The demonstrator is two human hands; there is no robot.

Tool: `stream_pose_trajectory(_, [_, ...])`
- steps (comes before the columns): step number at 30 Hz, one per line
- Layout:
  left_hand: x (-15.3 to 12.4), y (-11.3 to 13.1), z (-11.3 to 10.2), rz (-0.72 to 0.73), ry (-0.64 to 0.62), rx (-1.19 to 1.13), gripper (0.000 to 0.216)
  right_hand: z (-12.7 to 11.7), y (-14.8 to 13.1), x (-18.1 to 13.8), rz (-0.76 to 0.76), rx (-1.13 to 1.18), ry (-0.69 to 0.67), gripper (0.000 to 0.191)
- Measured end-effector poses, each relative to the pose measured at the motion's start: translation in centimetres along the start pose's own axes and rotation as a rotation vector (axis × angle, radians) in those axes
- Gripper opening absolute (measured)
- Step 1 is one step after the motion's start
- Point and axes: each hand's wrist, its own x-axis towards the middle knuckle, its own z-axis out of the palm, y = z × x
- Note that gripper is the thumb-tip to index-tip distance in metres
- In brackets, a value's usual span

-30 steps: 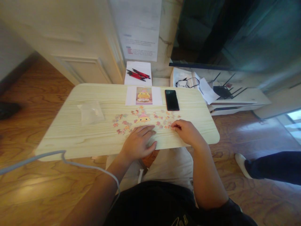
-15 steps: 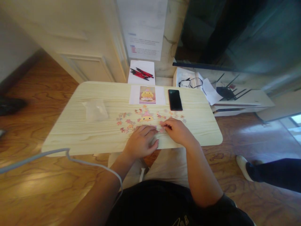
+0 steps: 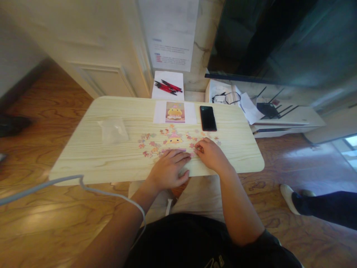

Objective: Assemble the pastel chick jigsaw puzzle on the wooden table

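My left hand [image 3: 170, 168] lies palm down near the table's front edge, its fingers stretched out and resting on a pink-purple strip of joined jigsaw pieces [image 3: 178, 150]. To its right, my right hand [image 3: 209, 153] has thumb and fingers pinched together low over the table; whatever they hold is too small and hidden to make out. Just left of those fingertips lies a pink jigsaw piece [image 3: 192, 145]. Beyond both hands sits a partly assembled yellow character face [image 3: 174, 140] with a pink hat. Loose jigsaw pieces [image 3: 152, 144] are scattered on either side of it.
A printed reference picture [image 3: 175, 112] lies at the table's back, with a black phone [image 3: 208, 118] to its right. A clear plastic bag [image 3: 113, 130] rests on the left. Red pens [image 3: 168, 88] lie on paper behind the table. A grey cable [image 3: 111, 194] crosses my left arm.
My right hand has shifted slightly right, uncovering a pink piece. My left fingers have slid a little right along the strip, and more of the strip shows.
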Motion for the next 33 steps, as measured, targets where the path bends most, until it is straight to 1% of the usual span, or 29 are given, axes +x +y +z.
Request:
stream_pose_trajectory(5, [-0.1,-0.1,0.0,0.008,-0.014,-0.004,0.049,-0.3,-0.2,0.0,0.004,0.012,0.023,0.008])
stream_pose_trajectory(12, [-0.1,-0.1,0.1,0.010,-0.028,-0.014,0.054,-0.9,-0.7,-0.1,0.040,0.054,-0.009,0.008])
stream_pose_trajectory(18, [-0.1,-0.1,-0.1,0.009,-0.023,-0.045,0.054,-1.1,-0.3,0.2,0.020,0.006,0.008,0.009])
stream_pose_trajectory(23, [0.0,0.0,-0.3,0.028,-0.035,-0.052,0.051,-1.2,-0.4,-0.1,0.008,-0.012,0.044,0.010])
stream_pose_trajectory(28, [0.0,0.0,-0.1,-0.004,0.003,-0.019,0.042,-1.2,-1.2,-0.4,-0.024,-0.007,-0.024,0.006])
stream_pose_trajectory(33, [-0.1,-0.1,0.1,-0.018,0.005,0.026,0.034,-0.8,-1.5,-0.6,-0.051,-0.030,-0.059,0.018])
